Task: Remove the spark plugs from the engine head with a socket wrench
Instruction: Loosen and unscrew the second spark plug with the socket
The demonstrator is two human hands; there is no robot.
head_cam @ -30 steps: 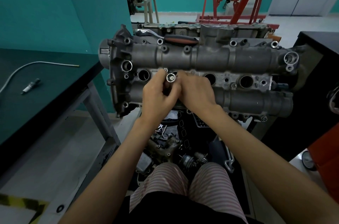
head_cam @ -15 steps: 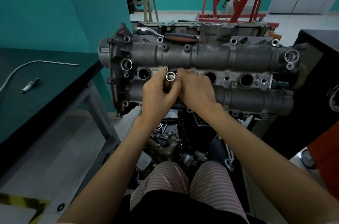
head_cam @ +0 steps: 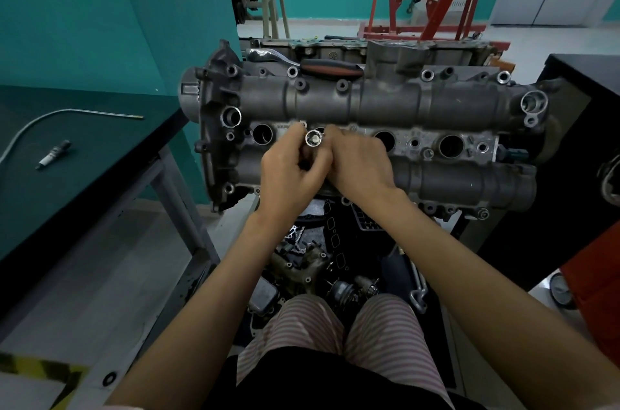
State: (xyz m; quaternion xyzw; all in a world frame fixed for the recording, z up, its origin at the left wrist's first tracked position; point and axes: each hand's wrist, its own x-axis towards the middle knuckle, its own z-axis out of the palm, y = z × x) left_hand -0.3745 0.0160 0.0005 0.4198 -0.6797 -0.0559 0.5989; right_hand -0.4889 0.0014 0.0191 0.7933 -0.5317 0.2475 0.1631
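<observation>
Both hands hold a socket at the engine head's plug holes.
Left hand point(head_cam: 291, 174) and right hand point(head_cam: 360, 165) pinch the socket point(head_cam: 314, 138) over the engine head point(head_cam: 385, 100); 1 spark plug point(head_cam: 53, 154) lies on the bench point(head_cam: 100, 147) at left, near its edge.

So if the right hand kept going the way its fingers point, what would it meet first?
Probably the socket, which the right hand and left hand both hold at the engine head; depth is unclear.

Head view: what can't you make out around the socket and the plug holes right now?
- Second plug hole: hidden by both hands, the left hand and right hand, and the socket.
- Socket's lower end: covered by the fingers, so whether a plug is in it is unclear.
- Bottoms of the open holes: too dark.
- Wrench: partly behind the engine head.
</observation>
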